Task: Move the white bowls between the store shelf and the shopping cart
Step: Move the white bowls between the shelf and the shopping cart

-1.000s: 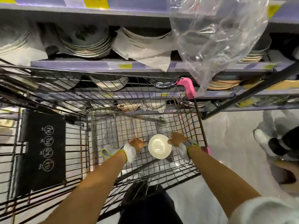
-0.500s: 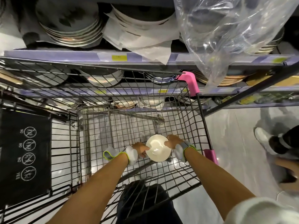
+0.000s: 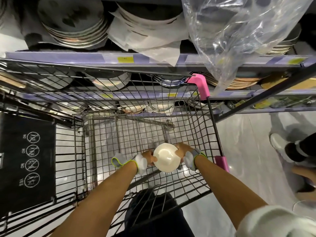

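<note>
Bowl (image 3: 166,157), white and tilted, held inside the wire shopping cart (image 3: 201,106) just above its mesh floor. Left hand (image 3: 148,157) grips the bowl's left rim with curled fingers; right hand (image 3: 183,150) grips the opposite rim likewise. Store shelf (image 3: 71,56) beyond the cart carries stacked plates (image 3: 75,28), crumpled paper (image 3: 147,40) and a clear plastic bag (image 3: 239,31) hanging over its edge.

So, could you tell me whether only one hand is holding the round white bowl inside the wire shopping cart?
No, both the left hand and right hand grip the round white bowl.
</note>
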